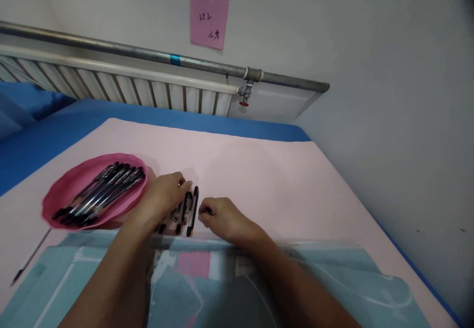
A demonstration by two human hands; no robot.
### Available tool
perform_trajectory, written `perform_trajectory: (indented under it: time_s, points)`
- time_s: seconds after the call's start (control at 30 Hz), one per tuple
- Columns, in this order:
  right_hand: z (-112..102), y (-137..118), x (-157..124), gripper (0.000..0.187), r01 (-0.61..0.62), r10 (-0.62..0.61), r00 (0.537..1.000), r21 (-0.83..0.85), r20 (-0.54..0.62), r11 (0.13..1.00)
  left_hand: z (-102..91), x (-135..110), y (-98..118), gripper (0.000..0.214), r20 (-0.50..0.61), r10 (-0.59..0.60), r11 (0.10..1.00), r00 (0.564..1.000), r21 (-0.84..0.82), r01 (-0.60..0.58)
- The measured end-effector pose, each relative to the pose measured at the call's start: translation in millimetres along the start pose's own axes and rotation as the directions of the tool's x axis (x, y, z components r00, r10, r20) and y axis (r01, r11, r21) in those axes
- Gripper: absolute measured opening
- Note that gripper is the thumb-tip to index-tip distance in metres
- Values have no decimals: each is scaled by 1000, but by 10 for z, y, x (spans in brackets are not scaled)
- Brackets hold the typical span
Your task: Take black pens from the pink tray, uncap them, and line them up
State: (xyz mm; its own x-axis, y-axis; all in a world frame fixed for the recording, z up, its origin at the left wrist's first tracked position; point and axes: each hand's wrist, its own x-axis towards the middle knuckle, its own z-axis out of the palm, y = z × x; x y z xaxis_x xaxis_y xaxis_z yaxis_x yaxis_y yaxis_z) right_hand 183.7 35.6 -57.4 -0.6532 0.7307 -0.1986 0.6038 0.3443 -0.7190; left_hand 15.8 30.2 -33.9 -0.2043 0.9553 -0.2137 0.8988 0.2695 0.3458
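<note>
My left hand [171, 189] reaches over the pink tabletop beside a small group of pens, its fingers curled downward with thumb close to them. Whatever is between those fingertips is hidden. A clear-barrelled pen [193, 212] with black ends and an orange band lies just right of it. Next to that lies another pen [181, 215], and further dark pen parts sit partly under my left wrist. My right hand [222, 217] is closed in a pinch around a small black pen part [208, 210], mostly covered by the fingers.
A pink scalloped tray [55, 189] at the left holds several black pens [107, 189]. A thin white refill [33, 255] with a dark tip lies in front of it. Teal patterned cloth [85, 254] covers the near edge. Behind the table are a radiator [148, 88] and a metal pipe [122, 49].
</note>
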Motion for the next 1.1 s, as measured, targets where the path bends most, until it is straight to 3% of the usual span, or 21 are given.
perform_trajectory:
  time_s: [0.17, 0.4, 0.5, 0.7, 1.1]
  points:
    - [13, -15, -11, 15, -12, 11, 999, 8, 41, 1000, 1, 2, 1, 35, 10, -2, 1000, 1000, -3, 2]
    - [-16, -4, 21, 20, -71, 74, 994, 34, -85, 997, -14, -22, 41, 34, 26, -6, 1000, 1000, 8, 6]
    - [-16, 3, 20, 26, 1, -8, 984, -41, -180, 999, -15, -27, 44, 34, 29, 1, 1000, 1000, 8, -2]
    - [-2, 48, -10, 14, 23, -62, 987, -248, -150, 969, -30, -35, 44, 34, 37, -5, 1000, 999, 1, 5]
    - [106, 133, 67, 7, -22, -2, 980, -120, -198, 992, -25, -41, 58, 35, 25, -9, 999, 1000, 31, 8]
